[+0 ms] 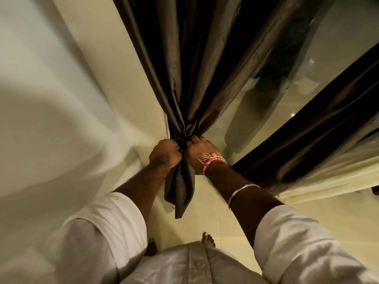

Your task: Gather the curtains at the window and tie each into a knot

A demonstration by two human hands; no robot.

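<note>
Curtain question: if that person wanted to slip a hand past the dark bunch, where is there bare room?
Bare floor shows below the curtain tail, between the forearms, down to the foot. A pale strip of wall lies left of the dark curtain. At the gather it is crowded: left hand and right hand grip it side by side.

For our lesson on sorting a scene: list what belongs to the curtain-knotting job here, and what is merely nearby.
Belongs to the job:
dark curtain, bunched
left hand, gripping it
right hand, gripping it
second dark curtain, not yet tied

Merely nearby:
cream curtain
window glass
tiled floor
</note>
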